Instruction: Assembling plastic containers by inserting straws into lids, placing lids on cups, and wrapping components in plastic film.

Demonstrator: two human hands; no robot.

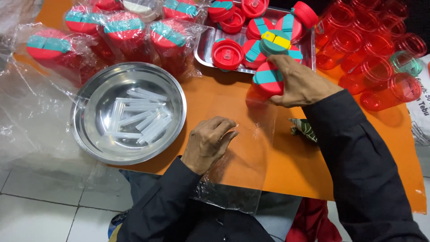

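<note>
The right hand (301, 83) has its fingers clamped around a red tumbler (268, 85) with a red lid crossed by a teal band, holding it tilted at the mouth of a clear plastic bag (244, 148) that lies flat on the orange counter (309, 170). The left hand (209, 142) rests on that bag, its fingers curled together and pinching the film near the opening. Just behind the tumbler sits a metal tray (206, 47) filled with red lids, some with teal bands, and one teal lid with a yellow band (274, 41) lies on top of them. To the left, a round steel bowl (85, 121) holds a loose pile of clear straws (141, 118). Behind the bowl stand bagged tumblers (121, 31) with the same red and teal lids. On the right, bare red cups (376, 49) without lids lie stacked on their sides. A crumpled green wrapper (304, 127) lies near the right sleeve.
</note>
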